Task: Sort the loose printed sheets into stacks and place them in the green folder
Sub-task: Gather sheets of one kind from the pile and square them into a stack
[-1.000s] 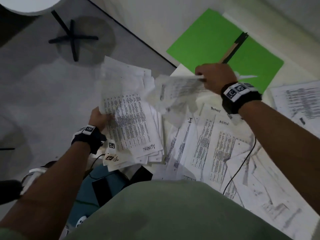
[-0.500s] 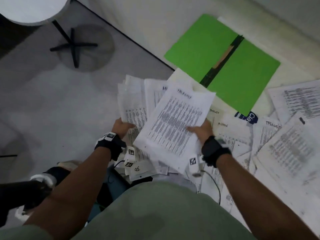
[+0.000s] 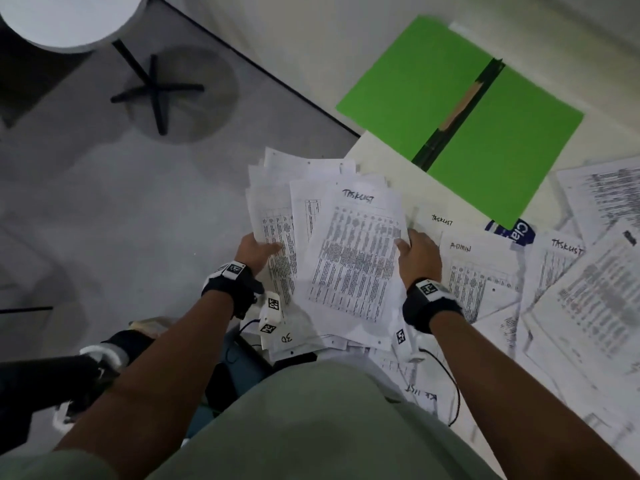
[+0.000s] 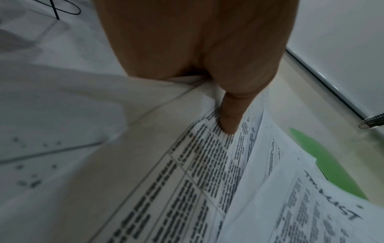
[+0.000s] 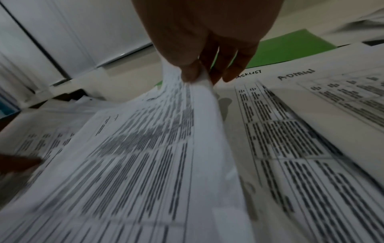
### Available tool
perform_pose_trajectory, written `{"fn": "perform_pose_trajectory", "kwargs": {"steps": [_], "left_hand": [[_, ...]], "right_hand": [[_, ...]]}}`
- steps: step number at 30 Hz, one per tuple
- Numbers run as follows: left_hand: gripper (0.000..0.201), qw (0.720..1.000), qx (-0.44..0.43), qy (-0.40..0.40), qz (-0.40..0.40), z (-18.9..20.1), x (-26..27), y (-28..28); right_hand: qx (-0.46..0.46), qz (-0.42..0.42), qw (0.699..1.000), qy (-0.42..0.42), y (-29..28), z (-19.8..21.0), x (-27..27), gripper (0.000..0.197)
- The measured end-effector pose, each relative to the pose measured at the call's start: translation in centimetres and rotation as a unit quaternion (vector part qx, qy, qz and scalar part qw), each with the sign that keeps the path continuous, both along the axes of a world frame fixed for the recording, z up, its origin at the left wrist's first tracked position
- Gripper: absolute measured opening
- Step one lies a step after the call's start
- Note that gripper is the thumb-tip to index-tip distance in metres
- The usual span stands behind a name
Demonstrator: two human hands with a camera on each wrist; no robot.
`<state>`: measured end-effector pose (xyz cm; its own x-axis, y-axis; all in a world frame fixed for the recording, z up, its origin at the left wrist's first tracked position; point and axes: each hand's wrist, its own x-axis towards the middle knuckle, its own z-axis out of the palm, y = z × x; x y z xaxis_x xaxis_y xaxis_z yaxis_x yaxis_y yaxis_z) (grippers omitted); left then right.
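Observation:
My left hand (image 3: 258, 252) grips the left edge of a thick stack of printed sheets (image 3: 277, 230), held in front of my chest, thumb (image 4: 229, 118) on top. My right hand (image 3: 415, 252) pinches the right edge of a sheet headed TASKLIST (image 3: 353, 258), lying on that stack; thumb and fingers (image 5: 193, 72) close on its edge (image 5: 203, 92). The green folder (image 3: 460, 116) lies open on the white table, beyond the hands. More loose sheets (image 3: 481, 275), marked ADMIN and TASKLIST, cover the table to the right.
The white table (image 3: 391, 161) ends in a corner just behind the held stack. Left of it is grey floor with a round table (image 3: 69, 19) on a black cross foot (image 3: 156, 91). A blue-and-white card (image 3: 519, 232) peeks from under the folder.
My right hand came back from the folder side with one TASKLIST sheet and laid it on the stack in my left hand. The stack has shifted right, toward the table.

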<state>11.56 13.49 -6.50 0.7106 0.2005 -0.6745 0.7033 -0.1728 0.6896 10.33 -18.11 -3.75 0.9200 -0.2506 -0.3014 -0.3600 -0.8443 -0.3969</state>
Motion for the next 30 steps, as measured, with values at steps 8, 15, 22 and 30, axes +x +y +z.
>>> {"fn": "perform_pose_trajectory", "kwargs": {"steps": [8, 15, 22, 30], "left_hand": [[0.043, 0.998, -0.003, -0.047, -0.033, 0.4, -0.5, -1.1], [0.041, 0.992, 0.109, -0.041, -0.052, 0.1, 1.5, 1.8], [0.039, 0.981, 0.168, -0.050, -0.088, 1.2, 3.9, 6.7], [0.041, 0.982, 0.149, -0.046, -0.109, 1.0, 3.0, 4.4]], "right_hand": [[0.157, 0.054, 0.975, 0.148, 4.4, -0.8, -0.1, 0.080], [0.052, 0.148, 0.985, 0.075, 4.6, -0.8, -1.2, 0.068], [-0.149, 0.618, 0.756, 0.154, 1.1, -0.4, -1.7, 0.110], [-0.233, 0.652, 0.720, 0.057, 2.4, 1.0, -1.5, 0.051]]}}
